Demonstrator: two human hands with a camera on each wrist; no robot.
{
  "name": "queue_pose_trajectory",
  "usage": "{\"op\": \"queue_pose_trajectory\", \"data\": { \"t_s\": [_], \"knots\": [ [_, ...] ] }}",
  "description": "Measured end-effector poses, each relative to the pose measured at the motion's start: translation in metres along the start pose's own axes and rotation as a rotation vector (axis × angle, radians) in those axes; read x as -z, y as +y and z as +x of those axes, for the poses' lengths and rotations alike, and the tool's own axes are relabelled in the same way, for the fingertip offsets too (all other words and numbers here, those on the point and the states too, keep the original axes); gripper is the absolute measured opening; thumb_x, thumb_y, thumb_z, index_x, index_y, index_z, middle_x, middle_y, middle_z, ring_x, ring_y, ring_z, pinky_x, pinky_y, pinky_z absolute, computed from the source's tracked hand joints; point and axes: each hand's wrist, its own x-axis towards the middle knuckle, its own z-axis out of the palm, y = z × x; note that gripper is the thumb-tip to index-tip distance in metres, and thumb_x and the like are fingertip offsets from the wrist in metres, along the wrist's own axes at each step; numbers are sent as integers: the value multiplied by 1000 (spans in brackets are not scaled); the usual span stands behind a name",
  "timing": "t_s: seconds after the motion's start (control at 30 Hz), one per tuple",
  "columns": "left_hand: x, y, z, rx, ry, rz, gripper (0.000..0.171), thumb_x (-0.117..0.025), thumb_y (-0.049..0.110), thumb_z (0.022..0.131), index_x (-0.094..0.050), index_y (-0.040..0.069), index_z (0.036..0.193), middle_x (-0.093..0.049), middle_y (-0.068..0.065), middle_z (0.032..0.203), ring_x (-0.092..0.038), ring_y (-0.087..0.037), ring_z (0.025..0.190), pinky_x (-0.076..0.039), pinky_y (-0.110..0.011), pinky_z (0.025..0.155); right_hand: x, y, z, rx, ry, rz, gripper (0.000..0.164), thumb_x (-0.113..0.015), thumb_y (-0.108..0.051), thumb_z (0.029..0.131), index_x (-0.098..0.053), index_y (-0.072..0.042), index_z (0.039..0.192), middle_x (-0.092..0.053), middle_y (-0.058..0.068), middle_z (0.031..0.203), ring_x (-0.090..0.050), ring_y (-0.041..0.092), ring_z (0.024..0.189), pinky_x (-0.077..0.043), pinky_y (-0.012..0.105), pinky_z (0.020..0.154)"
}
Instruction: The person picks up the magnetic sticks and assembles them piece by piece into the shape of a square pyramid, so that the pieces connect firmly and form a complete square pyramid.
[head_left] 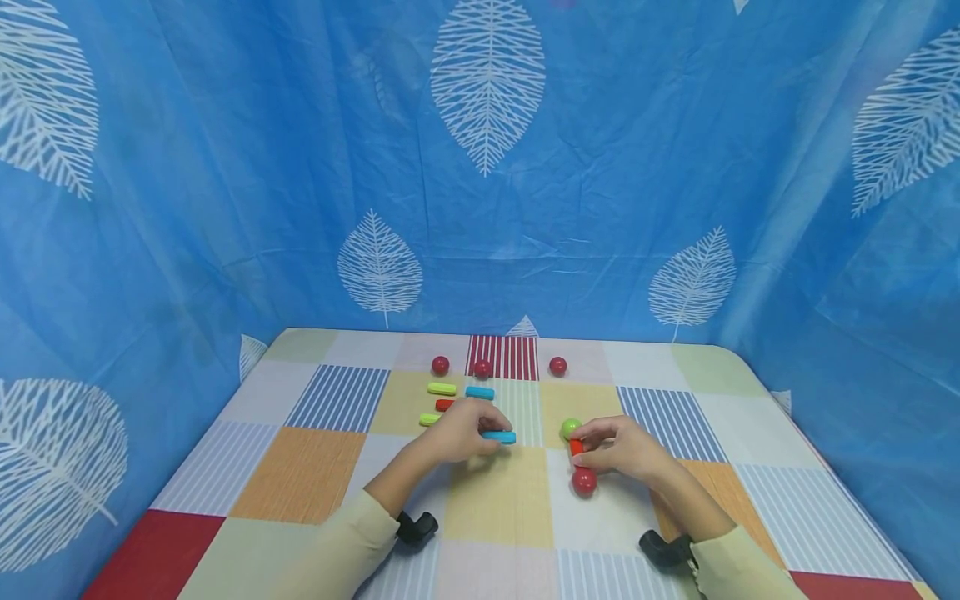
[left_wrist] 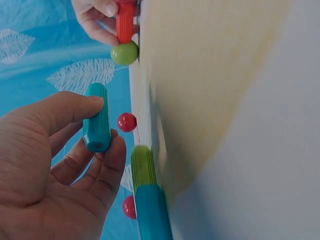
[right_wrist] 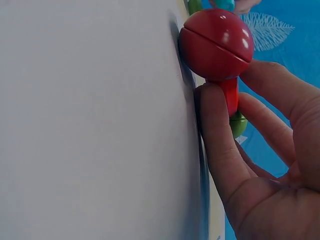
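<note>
My left hand (head_left: 468, 429) pinches a blue ridged toy rod (left_wrist: 97, 120) between thumb and fingers, held over the table. In the left wrist view the rod's near end faces the camera. On the right, my right hand (head_left: 626, 450) grips a red rod (head_left: 576, 447) from the side. A green ball (head_left: 571, 428) sits at that rod's far end and a red ball (right_wrist: 217, 45) at its near end, the three in one line. Fingers partly hide the red rod in the right wrist view.
By the left hand lie another blue rod (head_left: 480, 392), two yellow-green rods (head_left: 442, 388) and a red rod (head_left: 444, 405). Three red balls (head_left: 483, 368) stand in a row near the table's back edge. A blue leaf-print curtain (head_left: 525, 250) surrounds the patchwork tablecloth (head_left: 502, 508).
</note>
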Motion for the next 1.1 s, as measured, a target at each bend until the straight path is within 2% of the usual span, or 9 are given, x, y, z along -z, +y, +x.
{"op": "queue_pose_trajectory", "data": {
  "t_s": [0.23,0.47,0.67,1.1],
  "knots": [
    [-11,6,15,0,-11,-50,21,-83,12,86,-80,14,106,-78,5,102,-66,-6,93,-58,-27,90,1,4,1,-6,19,2,42,-90,-21,77,-77,-12,116,-71,7,102,-64,21,90,-59,30,73],
    [-21,12,26,12,-15,-100,20,-84,12,85,-81,15,104,-77,5,100,-67,-6,91,-58,-26,87,1,5,0,20,-14,70,43,-87,-16,80,-74,-4,120,-70,12,108,-65,22,90,-62,31,74],
    [-28,13,38,14,-25,-119,19,-84,13,85,-81,16,104,-78,5,100,-69,-5,91,-57,-23,86,1,4,-3,12,-14,83,42,-86,-16,82,-73,-4,121,-71,13,111,-64,21,92,-62,31,75],
    [-38,20,63,70,-23,-51,17,-80,13,89,-81,15,106,-78,6,101,-68,-7,95,-57,-24,88,1,5,-1,18,-10,112,41,-86,-16,82,-74,-2,118,-70,13,117,-63,23,99,-63,31,77]
  ]
}}
